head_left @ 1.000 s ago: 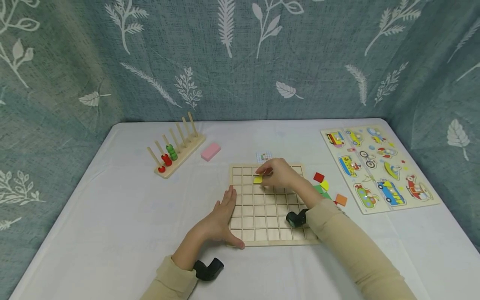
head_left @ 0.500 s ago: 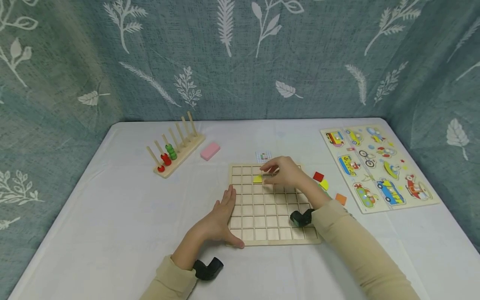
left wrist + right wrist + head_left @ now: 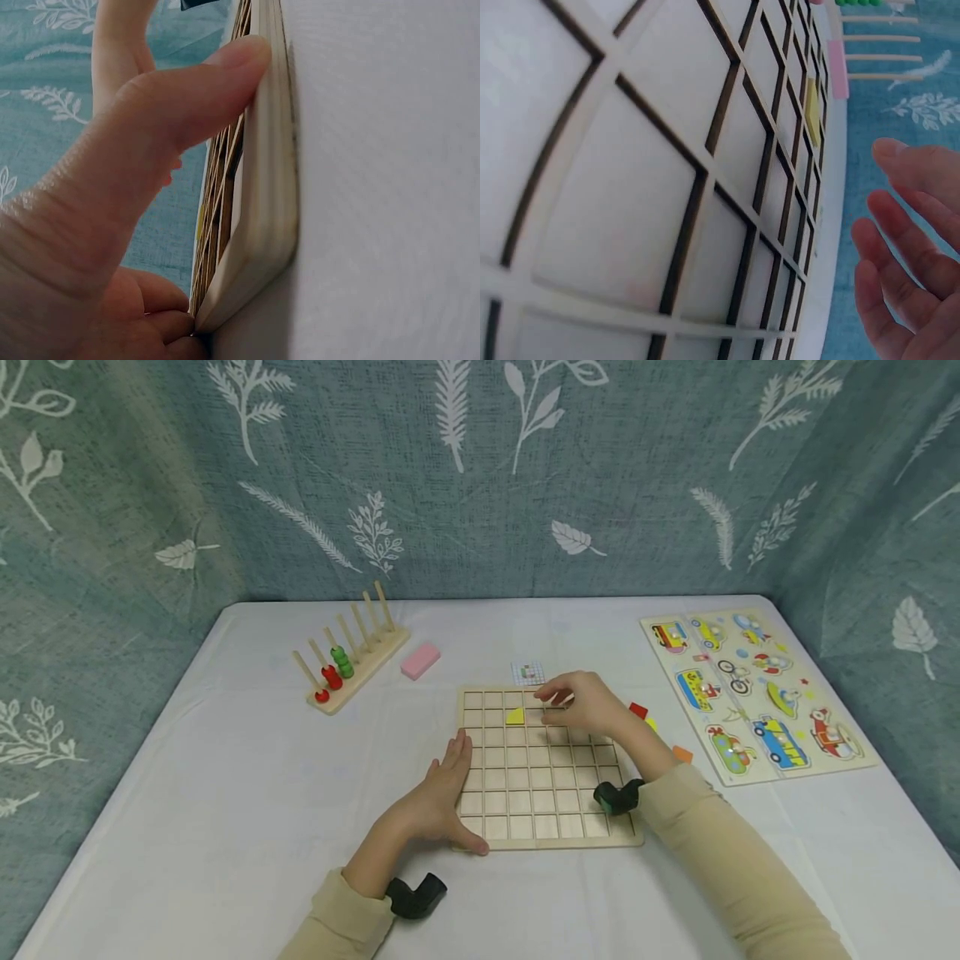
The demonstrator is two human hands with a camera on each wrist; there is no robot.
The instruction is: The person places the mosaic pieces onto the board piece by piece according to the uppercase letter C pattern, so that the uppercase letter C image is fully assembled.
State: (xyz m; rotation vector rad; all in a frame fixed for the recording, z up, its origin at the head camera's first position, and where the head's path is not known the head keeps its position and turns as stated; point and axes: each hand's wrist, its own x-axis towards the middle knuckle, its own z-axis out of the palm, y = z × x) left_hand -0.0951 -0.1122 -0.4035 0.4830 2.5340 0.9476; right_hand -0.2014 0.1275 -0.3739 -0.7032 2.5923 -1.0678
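A wooden grid board (image 3: 547,844) lies flat on the table. One yellow tile (image 3: 514,717) with a cut or rounded corner sits in a cell near its far side; the right wrist view shows the yellow tile (image 3: 812,112) edge-on. My left hand (image 3: 435,802) rests along the board's left edge, fingers straight, its thumb (image 3: 217,82) touching the front edge near the corner. Above the far right part of the grid hovers my right hand (image 3: 588,706), fingers loosely bent and apart. Nothing shows between those fingers (image 3: 900,281). A small patterned card (image 3: 528,673) lies just beyond the board.
Red (image 3: 638,710) and orange (image 3: 682,754) tiles lie right of the board, partly behind my right arm. A vehicle peg puzzle (image 3: 757,693) is farther right. A pink block (image 3: 421,661) and a peg stand (image 3: 363,672) with red and green beads stand at the back left.
My right hand has drawn away from the yellow tile toward the right, leaving it in its cell and fully in sight. The left hand stays in place.
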